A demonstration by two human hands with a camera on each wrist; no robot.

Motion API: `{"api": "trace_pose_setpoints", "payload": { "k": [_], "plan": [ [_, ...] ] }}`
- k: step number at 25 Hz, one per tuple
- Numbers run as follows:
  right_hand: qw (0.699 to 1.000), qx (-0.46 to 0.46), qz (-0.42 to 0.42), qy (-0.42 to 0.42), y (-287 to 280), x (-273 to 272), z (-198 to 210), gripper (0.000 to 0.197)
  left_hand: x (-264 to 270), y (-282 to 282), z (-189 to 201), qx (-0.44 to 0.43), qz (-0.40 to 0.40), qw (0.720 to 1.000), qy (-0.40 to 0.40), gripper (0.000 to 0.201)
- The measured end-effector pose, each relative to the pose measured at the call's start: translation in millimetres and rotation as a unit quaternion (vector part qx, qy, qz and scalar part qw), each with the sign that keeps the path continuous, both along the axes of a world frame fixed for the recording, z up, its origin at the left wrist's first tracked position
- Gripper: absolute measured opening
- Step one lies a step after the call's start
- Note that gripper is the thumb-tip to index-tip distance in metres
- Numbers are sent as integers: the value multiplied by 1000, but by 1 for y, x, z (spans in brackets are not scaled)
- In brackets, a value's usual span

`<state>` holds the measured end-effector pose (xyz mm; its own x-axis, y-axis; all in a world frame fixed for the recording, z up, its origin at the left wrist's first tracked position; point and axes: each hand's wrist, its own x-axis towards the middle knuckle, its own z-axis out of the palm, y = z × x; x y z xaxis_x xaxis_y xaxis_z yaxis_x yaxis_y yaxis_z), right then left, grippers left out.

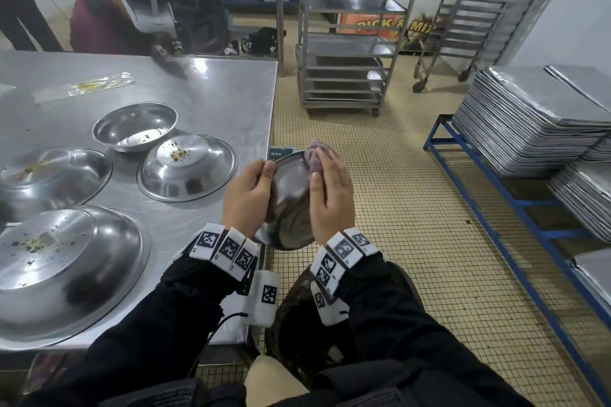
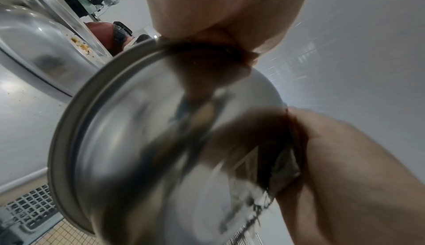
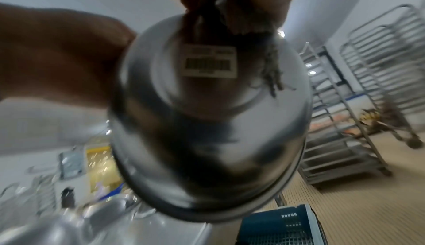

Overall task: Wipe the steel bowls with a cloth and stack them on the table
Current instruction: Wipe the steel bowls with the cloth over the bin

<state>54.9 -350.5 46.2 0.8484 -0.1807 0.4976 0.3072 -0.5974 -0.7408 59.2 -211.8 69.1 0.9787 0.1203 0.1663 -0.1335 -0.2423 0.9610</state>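
My left hand [image 1: 251, 192] grips a small steel bowl [image 1: 291, 208] by its rim, tilted on edge just off the table's right side. My right hand [image 1: 330, 188] holds a bunched purple-grey cloth [image 1: 315, 152] against the bowl's far side. In the right wrist view the bowl's underside [image 3: 207, 121] carries a barcode sticker [image 3: 210, 61], with the cloth [image 3: 253, 21] pinched above it. The left wrist view is filled by the same bowl [image 2: 149, 139]. On the table lie an upright bowl [image 1: 135, 125] and upturned bowls [image 1: 186, 167] [image 1: 66, 261] with crumbs, plus another bowl [image 1: 56, 178].
The steel table [image 1: 231, 92] fills the left side, with a plastic wrapper [image 1: 99, 84] at its back. Wheeled tray racks [image 1: 347, 43] stand ahead on the tiled floor. Stacked metal trays [image 1: 529, 119] sit on a blue frame at right. People [image 1: 109, 16] are beyond the table.
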Motion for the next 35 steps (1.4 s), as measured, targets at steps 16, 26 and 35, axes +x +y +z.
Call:
{"api": "trace_pose_setpoints", "payload": {
  "k": [16,26,35],
  "plan": [
    [959,174,85,208,-40,0,-3,18,-2,15,-26,18,-73,997,34,19],
    [990,-70,6,124,-24,4,-14,36,8,12,-29,120,-14,992,30,28],
    [988,66,-16,138,-21,-1,-20,42,1,6,-16,16,25,999,17,34]
  ]
}}
